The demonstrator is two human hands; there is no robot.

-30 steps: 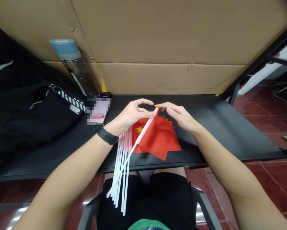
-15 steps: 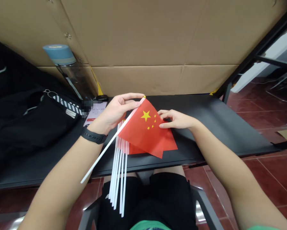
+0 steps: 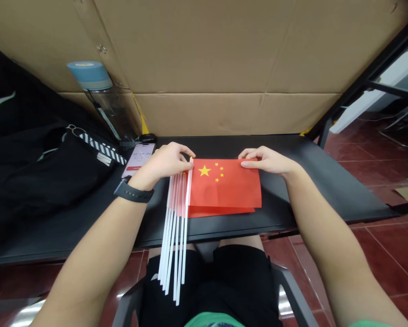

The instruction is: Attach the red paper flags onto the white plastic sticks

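- Since everything sits on a black tabletop in front of a cardboard wall, there's a nice flat surface to work on.
- Off at 10 o'clock there's a black bag, with a phone and a water bottle around 11.
- Dead ahead at 12, a stack of small Chinese hand flags lies flat, and its white plastic sticks run toward 6, out past the table edge over the lap.
- Hands are apart, with the flags between them.
- Left hand, black wristband on that wrist, curls over the stick tops, but I can't tell if it's really clamped.
- Right hand just rests its fingers on the flags' top edge, no pinch.
- Tip: light, even pressure from both sides should help hold the sheets square without creasing them.
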